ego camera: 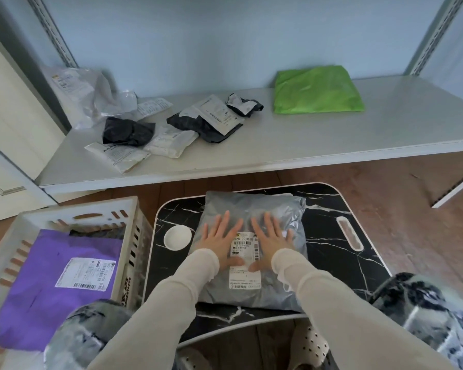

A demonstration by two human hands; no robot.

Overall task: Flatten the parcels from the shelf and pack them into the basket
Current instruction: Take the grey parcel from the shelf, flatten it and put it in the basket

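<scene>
Head view: left hand [219, 236] and right hand [271, 237] press flat, fingers spread, on the grey parcel [254, 206] on the near table [332, 252], right of the basket [78, 209]; probably soft, light and slippery, best lifted by its side edges.

Parcel [254, 206] on tray table [329, 263]; basket [72, 209] left, packed parcel [38, 295] inside; shelf [332, 137] behind, loose parcels [129, 132] on it.
</scene>
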